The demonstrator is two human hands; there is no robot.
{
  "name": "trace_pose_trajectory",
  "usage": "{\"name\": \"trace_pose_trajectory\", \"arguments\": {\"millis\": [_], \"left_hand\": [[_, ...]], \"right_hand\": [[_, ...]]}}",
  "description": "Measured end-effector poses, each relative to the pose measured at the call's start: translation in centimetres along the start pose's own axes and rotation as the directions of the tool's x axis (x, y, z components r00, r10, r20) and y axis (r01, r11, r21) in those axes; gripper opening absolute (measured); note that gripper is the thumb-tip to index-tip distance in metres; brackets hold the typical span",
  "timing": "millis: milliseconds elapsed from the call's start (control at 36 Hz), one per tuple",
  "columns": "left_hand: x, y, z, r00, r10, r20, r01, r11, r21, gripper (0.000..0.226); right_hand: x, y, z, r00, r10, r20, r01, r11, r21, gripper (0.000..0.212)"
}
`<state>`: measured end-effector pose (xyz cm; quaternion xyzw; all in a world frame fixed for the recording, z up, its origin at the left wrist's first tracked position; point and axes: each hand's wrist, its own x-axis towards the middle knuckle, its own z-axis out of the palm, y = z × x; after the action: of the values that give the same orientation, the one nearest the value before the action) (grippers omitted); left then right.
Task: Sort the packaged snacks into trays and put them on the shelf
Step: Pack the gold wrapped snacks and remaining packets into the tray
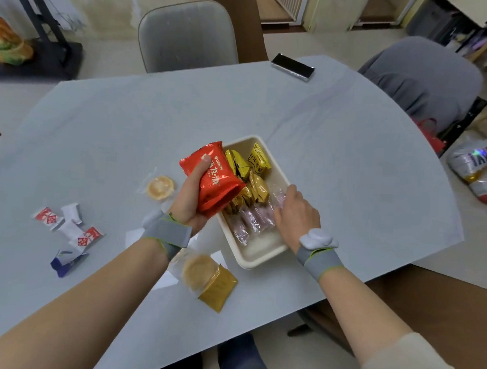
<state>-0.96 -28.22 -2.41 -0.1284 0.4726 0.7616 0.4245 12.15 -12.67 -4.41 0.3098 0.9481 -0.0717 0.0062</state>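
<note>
The pack [212, 180] was red with white lettering. The tray [256, 259] was cream; in it lay yellow packets [259, 159] with dark print and pale pink ones [253, 223]. The table [127, 116] was pale grey-blue. On it, a round cake [160, 187] was pale orange in clear wrap, another cake [199, 272] golden with a mustard-yellow card. The sachets [65, 223] were white with red patches, and one wrapper [64, 262] was dark blue and white. The phone [292, 66] was black, silver-edged. Wristbands [166, 234] were grey with lime-green trim.
</note>
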Motion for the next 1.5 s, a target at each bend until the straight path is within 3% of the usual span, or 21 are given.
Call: {"name": "trace_pose_trajectory", "arguments": {"millis": [83,139,361,528,806,917,1028,1111,1250,1389,1500], "left_hand": [[-0.8,-1.4,1.5,0.985,-0.090,0.148,0.120,0.970,-0.211,0.055],[-0.7,-2.6,2.8,0.968,-0.153,0.198,0.202,0.944,-0.260,0.055],[2.1,-7.5,6.4,0.955,-0.235,0.182,0.277,0.926,-0.256,0.065],[4.0,-8.6,7.3,0.968,-0.186,0.167,0.228,0.932,-0.281,0.072],[3.9,-7.8,6.0,0.972,-0.158,0.177,0.199,0.948,-0.248,0.056],[3.8,-7.6,5.9,0.976,-0.136,0.169,0.178,0.947,-0.269,0.049],[3.6,-7.4,6.1,0.976,-0.136,0.169,0.180,0.942,-0.283,0.054],[3.6,-7.4,6.4,0.976,-0.142,0.165,0.186,0.936,-0.298,0.064],[3.6,-7.2,6.3,0.980,-0.103,0.172,0.155,0.934,-0.323,0.058],[3.7,-7.2,6.1,0.978,-0.127,0.166,0.180,0.916,-0.359,0.060],[3.7,-7.1,6.0,0.981,-0.123,0.151,0.173,0.909,-0.380,0.061]], "right_hand": [[-0.2,0.2,-0.5,0.975,0.217,-0.041,-0.181,0.893,0.412,0.029],[-0.3,0.9,-1.0,0.954,0.291,-0.071,-0.208,0.812,0.545,0.029],[-0.5,3.7,-1.6,0.921,0.386,-0.056,-0.258,0.711,0.655,0.024],[-0.6,4.2,-1.2,0.931,0.362,-0.052,-0.230,0.691,0.685,0.027],[0.3,3.9,-1.4,0.967,0.241,-0.088,-0.168,0.853,0.495,0.029],[0.0,3.3,-0.8,0.996,0.082,0.024,-0.085,0.966,0.243,0.013],[-0.2,1.9,0.3,0.989,0.028,0.144,-0.032,0.999,0.027,0.026],[0.0,1.1,1.1,0.991,0.086,0.101,-0.087,0.996,0.008,0.033],[0.8,0.7,1.7,0.985,0.132,0.111,-0.136,0.990,0.029,0.025],[0.7,0.5,2.0,0.986,0.097,0.137,-0.106,0.993,0.060,0.024],[1.4,0.4,1.6,0.985,0.034,0.167,-0.026,0.998,-0.050,0.028]]}}
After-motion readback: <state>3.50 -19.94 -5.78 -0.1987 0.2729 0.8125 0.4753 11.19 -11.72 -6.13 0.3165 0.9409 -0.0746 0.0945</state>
